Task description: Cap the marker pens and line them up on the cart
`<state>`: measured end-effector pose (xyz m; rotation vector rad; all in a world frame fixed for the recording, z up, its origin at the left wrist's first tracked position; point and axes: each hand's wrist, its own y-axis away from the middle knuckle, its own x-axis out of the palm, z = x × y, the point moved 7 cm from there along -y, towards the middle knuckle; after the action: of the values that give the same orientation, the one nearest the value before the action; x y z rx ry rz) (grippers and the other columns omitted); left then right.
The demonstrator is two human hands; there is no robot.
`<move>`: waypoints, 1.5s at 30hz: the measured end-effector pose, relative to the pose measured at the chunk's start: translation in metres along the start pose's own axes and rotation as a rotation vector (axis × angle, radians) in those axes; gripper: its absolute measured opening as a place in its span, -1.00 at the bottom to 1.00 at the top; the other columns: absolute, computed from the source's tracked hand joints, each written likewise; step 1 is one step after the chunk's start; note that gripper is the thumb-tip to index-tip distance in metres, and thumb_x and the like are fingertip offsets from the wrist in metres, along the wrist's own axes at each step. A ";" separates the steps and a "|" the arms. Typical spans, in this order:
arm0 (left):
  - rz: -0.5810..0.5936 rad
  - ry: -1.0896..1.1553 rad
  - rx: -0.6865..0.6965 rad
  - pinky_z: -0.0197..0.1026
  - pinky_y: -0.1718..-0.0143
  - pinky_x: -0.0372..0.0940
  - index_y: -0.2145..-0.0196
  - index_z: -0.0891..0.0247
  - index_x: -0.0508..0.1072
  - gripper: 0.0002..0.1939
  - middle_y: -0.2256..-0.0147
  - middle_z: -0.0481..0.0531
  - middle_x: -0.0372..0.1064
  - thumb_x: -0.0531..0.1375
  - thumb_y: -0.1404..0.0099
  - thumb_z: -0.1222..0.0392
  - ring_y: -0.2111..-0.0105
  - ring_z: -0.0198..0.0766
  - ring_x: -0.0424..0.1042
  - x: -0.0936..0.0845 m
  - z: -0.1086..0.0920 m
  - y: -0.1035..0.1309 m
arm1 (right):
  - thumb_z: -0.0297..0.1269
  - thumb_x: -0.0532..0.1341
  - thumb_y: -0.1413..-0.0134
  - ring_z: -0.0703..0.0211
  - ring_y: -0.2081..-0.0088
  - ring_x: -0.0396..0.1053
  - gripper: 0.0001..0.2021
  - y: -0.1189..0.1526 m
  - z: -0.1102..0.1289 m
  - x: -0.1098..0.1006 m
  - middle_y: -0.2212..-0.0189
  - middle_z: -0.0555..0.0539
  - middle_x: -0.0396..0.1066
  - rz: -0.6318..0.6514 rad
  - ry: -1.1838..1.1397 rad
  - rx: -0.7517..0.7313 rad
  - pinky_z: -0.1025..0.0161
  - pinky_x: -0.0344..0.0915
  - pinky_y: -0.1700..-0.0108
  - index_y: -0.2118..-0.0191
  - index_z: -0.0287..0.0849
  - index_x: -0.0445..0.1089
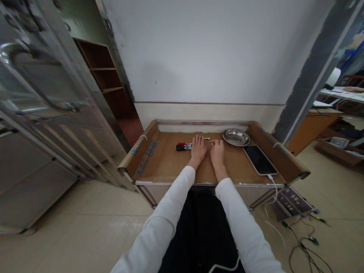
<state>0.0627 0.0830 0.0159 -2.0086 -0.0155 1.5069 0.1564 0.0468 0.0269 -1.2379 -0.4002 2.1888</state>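
Observation:
Several pens [183, 146] with black and red ends lie side by side on the cardboard-lined tabletop [173, 168]. My left hand [198, 149] rests over their right part, fingers stretched forward and slightly apart. Past its fingertips, a thin pale pen end [206, 138] pokes out to the right. Close by on the right, my right hand [217, 151] is closed in a pinch, thumb and fingertips together. A small dark tip shows at the pinch, pointing toward my left hand; what it belongs to is too small to make out.
A shiny metal bowl [236, 137] stands at the back right. In front of it lies a phone [260, 160] with a white cable [275, 189] hanging over the front edge. Raised cardboard sides [275, 149] bound the table. Behind is a wall [210, 53]; loose wires [305, 246] lie on the floor.

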 end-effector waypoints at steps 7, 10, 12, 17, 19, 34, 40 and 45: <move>-0.022 -0.043 0.024 0.02 -0.25 -0.08 -0.16 0.44 0.19 -0.54 -0.10 0.31 0.23 -0.08 -0.33 0.30 -0.23 -0.07 0.08 -0.005 -0.004 0.004 | -0.42 -0.11 -0.24 0.11 0.13 0.26 -0.74 0.005 0.008 -0.006 0.13 -0.24 0.24 -0.024 -0.113 -0.031 0.21 0.16 0.02 0.15 -0.26 0.30; -0.039 -0.039 0.061 0.00 -0.24 -0.06 -0.13 0.37 0.22 -0.58 -0.06 0.25 0.26 -0.06 -0.32 0.30 -0.18 -0.09 0.15 -0.007 -0.007 0.005 | -0.41 -0.10 -0.23 0.11 0.13 0.26 -0.74 0.007 0.009 -0.009 0.15 -0.23 0.25 -0.047 -0.151 -0.049 0.19 0.18 0.02 0.16 -0.26 0.31; -0.046 -0.016 0.106 -0.01 -0.25 -0.07 -0.11 0.32 0.23 -0.60 -0.10 0.20 0.24 -0.06 -0.33 0.29 -0.20 -0.11 0.10 -0.007 -0.009 0.006 | -0.39 -0.08 -0.23 0.10 0.15 0.26 -0.75 0.008 0.009 -0.010 0.16 -0.22 0.25 -0.067 -0.185 -0.065 0.17 0.20 0.03 0.17 -0.25 0.32; 0.039 0.010 0.174 -0.04 -0.18 0.02 0.00 0.34 0.33 -0.67 -0.01 0.20 0.33 -0.07 -0.37 0.25 -0.13 -0.12 0.19 -0.003 -0.012 0.005 | -0.34 -0.06 -0.24 0.12 0.21 0.28 -0.76 0.009 0.010 -0.012 0.20 -0.19 0.24 -0.110 -0.274 -0.102 0.14 0.24 0.06 0.21 -0.22 0.34; 0.092 0.023 0.194 -0.08 -0.10 0.12 0.03 0.34 0.35 -0.70 0.07 0.18 0.37 -0.04 -0.37 0.23 -0.01 -0.13 0.29 -0.004 -0.014 0.006 | -0.33 -0.06 -0.24 0.13 0.22 0.28 -0.76 0.010 0.010 -0.014 0.20 -0.18 0.24 -0.121 -0.304 -0.105 0.15 0.25 0.07 0.22 -0.21 0.34; -0.106 0.328 -0.022 -0.18 0.06 0.16 0.06 0.16 0.36 -0.78 0.12 0.04 0.34 0.04 -0.36 0.25 0.07 -0.24 0.32 -0.053 0.010 0.035 | -0.33 -0.08 -0.26 0.14 0.20 0.30 -0.73 0.017 0.011 -0.029 0.21 -0.16 0.23 -0.191 -0.337 -0.116 0.15 0.27 0.04 0.21 -0.20 0.37; -0.148 0.339 -0.033 -0.17 0.07 0.16 0.05 0.15 0.38 -0.77 0.14 0.04 0.34 0.08 -0.34 0.25 0.09 -0.23 0.33 -0.056 0.009 0.035 | -0.34 -0.07 -0.25 0.14 0.20 0.30 -0.72 0.019 0.015 -0.026 0.22 -0.15 0.24 -0.149 -0.339 -0.146 0.17 0.28 0.05 0.21 -0.18 0.38; -0.170 0.335 -0.003 -0.17 0.07 0.15 0.06 0.15 0.39 -0.77 0.16 0.04 0.34 0.08 -0.34 0.25 0.10 -0.23 0.33 -0.059 0.007 0.037 | -0.31 -0.05 -0.24 0.14 0.16 0.31 -0.72 0.020 0.015 -0.025 0.19 -0.17 0.25 -0.165 -0.378 -0.144 0.15 0.28 0.02 0.21 -0.19 0.41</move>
<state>0.0235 0.0351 0.0482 -2.1786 -0.0495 1.0545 0.1464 0.0160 0.0413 -0.8221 -0.7950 2.2776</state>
